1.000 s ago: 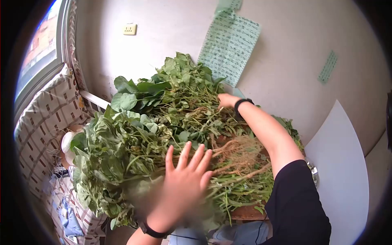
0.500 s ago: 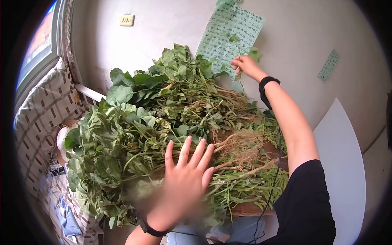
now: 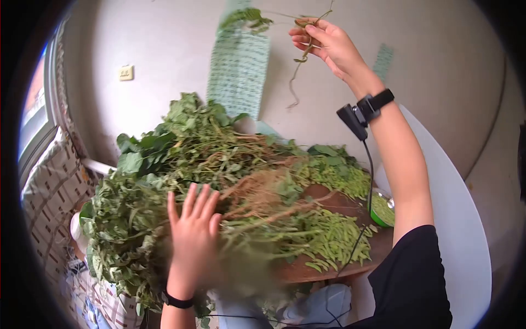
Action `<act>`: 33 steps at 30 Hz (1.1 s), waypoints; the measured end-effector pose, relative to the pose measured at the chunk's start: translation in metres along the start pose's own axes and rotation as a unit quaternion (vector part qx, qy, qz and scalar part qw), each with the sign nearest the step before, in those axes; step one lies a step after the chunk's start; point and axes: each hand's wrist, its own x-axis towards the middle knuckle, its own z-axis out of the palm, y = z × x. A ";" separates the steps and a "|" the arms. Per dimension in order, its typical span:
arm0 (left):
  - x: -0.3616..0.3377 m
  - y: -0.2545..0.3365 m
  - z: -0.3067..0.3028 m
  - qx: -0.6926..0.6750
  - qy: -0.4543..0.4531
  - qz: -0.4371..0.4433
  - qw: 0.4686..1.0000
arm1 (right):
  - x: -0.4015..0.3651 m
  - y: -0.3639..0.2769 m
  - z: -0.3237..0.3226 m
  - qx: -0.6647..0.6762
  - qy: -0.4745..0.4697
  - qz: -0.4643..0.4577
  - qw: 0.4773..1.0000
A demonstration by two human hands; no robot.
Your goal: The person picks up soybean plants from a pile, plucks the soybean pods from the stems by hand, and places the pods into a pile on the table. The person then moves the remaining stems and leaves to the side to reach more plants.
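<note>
In the head view, we see the right hand (image 3: 323, 44) raised high in front of the wall, its thumb pinched against the fingers, the other fingers loosely curled. It has hold of a thin plant sprig (image 3: 249, 23), well above the table. The sprig looks limp: a tuft of green leaves hangs out to the left, a twisted, browner stem passes through the grip, and a wispy, pale end dangles below.

We see the left hand (image 3: 193, 233) palm down, fingers straight and a little spread, over the plant pile (image 3: 131, 214). It grips nothing that we can make out, and we cannot tell whether it presses on the leaves.

The pile covers the left and middle of the brown table (image 3: 307, 271). Its leaves are wilted and crumpled, dull green with yellowish patches, though some at the back left are darker and smoother. Its tan, hairy roots (image 3: 255, 192) spread toward the right. Beside them we find plump, bright green pods (image 3: 339, 238) scattered near the table's front edge, with more green bits behind. A green bowl (image 3: 376, 218) stands at the right edge, near the right forearm.
</note>
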 end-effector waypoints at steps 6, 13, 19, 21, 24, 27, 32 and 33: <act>-0.012 0.113 -0.063 -0.321 0.134 -0.027 0.937 | -0.197 -0.091 0.011 0.091 0.038 -0.024 0.995; -0.068 0.237 -0.066 -0.792 -0.217 -0.111 0.560 | -0.392 -0.105 0.055 0.229 0.114 0.135 0.957; -0.105 0.242 -0.025 -0.701 -0.212 -0.131 0.668 | -0.464 -0.056 0.077 0.335 0.184 0.186 0.905; -0.115 0.238 -0.016 -0.568 -0.131 -0.105 0.806 | -0.481 -0.045 0.085 0.353 0.200 0.198 0.892; -0.121 0.233 -0.016 -0.417 -0.066 -0.074 0.903 | -0.493 -0.044 0.099 0.338 0.235 0.206 0.888; -0.125 0.230 -0.014 -0.297 -0.004 0.036 0.954 | -0.491 -0.040 0.109 0.108 0.267 0.187 0.939; -0.127 0.230 -0.023 -0.247 0.007 0.070 0.966 | -0.482 -0.040 0.091 -0.076 0.204 0.262 0.940; -0.126 0.227 -0.028 -0.294 -0.047 -0.003 0.955 | -0.483 -0.040 0.082 -0.125 0.157 0.201 0.959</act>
